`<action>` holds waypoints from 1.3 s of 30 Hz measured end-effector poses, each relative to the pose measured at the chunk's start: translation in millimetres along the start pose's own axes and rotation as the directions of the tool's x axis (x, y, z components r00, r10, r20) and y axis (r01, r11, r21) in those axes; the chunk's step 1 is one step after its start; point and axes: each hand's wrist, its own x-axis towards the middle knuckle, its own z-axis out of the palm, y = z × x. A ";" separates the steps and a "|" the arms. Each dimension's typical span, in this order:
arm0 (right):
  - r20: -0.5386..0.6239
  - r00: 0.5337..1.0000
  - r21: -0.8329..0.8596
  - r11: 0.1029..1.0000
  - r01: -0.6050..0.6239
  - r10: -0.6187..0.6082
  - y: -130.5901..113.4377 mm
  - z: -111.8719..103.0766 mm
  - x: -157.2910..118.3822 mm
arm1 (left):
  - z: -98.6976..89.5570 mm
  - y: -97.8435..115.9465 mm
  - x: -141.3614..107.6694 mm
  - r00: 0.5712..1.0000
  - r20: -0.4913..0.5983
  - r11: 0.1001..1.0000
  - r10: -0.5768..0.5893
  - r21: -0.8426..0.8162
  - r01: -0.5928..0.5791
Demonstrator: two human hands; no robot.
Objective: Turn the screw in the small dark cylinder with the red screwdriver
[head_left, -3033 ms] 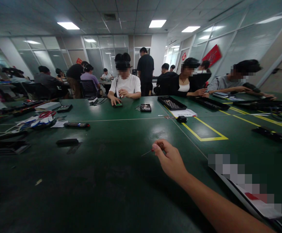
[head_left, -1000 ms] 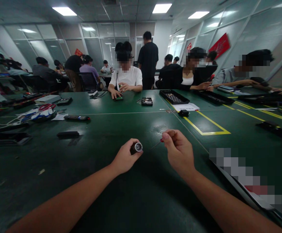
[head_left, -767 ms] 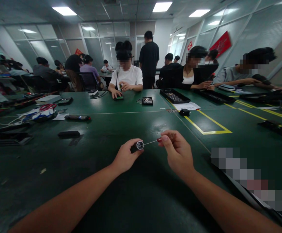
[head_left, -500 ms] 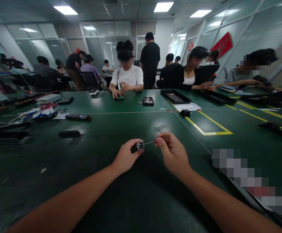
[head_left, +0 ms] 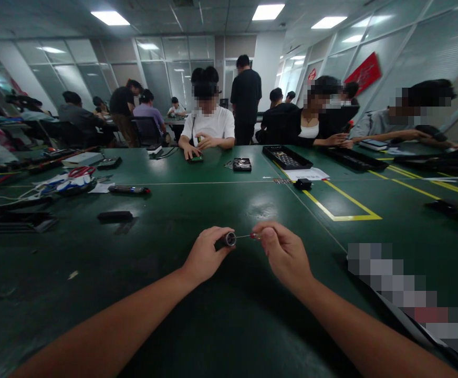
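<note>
Over the near middle of the green table, my left hand (head_left: 209, 253) grips a dark cylindrical part (head_left: 230, 239) between thumb and fingers. Its round open end has a pale rim and faces me and slightly right. My right hand (head_left: 286, 254) is closed on a small screwdriver (head_left: 243, 237); a bit of red handle shows at the fingertips. The thin metal shaft points left, its tip at the rim of the cylinder. Whether the tip sits inside or only touches the rim I cannot tell.
On the green table (head_left: 166, 215) lie a black block (head_left: 114, 216), a pen-shaped tool (head_left: 129, 189), tangled cables (head_left: 73, 181), a hard drive (head_left: 242, 164) and a small black piece (head_left: 303, 184). A black tray (head_left: 286, 157) stands farther back. Co-workers sit opposite, one in a white shirt (head_left: 223, 123).
The cylinder has turned a little, its open end now facing more to the right. My right hand has rolled slightly and the screwdriver lies more level. The whole view has shifted slightly.
</note>
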 end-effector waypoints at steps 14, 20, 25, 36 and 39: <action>-0.057 0.998 -0.101 0.995 -0.017 0.011 -0.1 -0.4 3.6 | -0.6 -0.4 1.0 1.000 0.016 0.999 -0.004 0.047 0.003; -0.066 0.998 -0.009 1.000 -0.014 0.013 7.9 2.9 1.7 | -2.7 -2.0 1.2 1.000 -0.012 0.998 -0.007 0.061 0.008; -0.072 0.997 -0.032 0.999 0.000 -0.003 5.7 4.9 -1.6 | -1.3 -1.5 1.5 1.000 0.005 0.997 0.000 0.077 0.000; -0.056 0.997 -0.095 0.994 -0.055 0.049 2.0 0.4 4.0 | -2.3 -4.8 1.5 1.000 -0.010 0.999 -0.023 0.030 0.023; -0.044 0.998 -0.145 0.988 -0.048 0.042 -0.8 0.3 4.3 | -1.1 -5.0 1.9 1.000 0.001 0.999 -0.018 0.027 0.018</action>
